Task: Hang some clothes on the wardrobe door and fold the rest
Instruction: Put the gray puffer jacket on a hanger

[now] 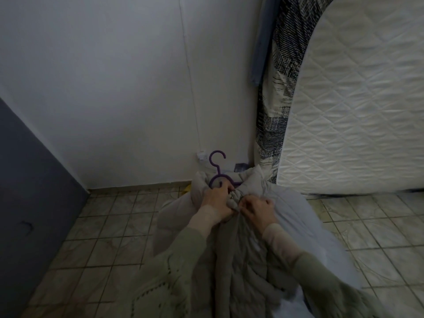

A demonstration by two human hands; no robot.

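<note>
Left hand (218, 198) pinches the grey garment (241, 260) at the purple hanger (218, 173), right hand (258, 208) gripping cloth alongside (hook points far)

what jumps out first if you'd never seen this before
Both hands meet at the centre: the left hand and right hand grip the bunched collar of a pale grey garment that sits on a purple hanger, its hook poking up against the white wall. To the right, a white quilted mattress stands on edge on the tiled floor.
</note>
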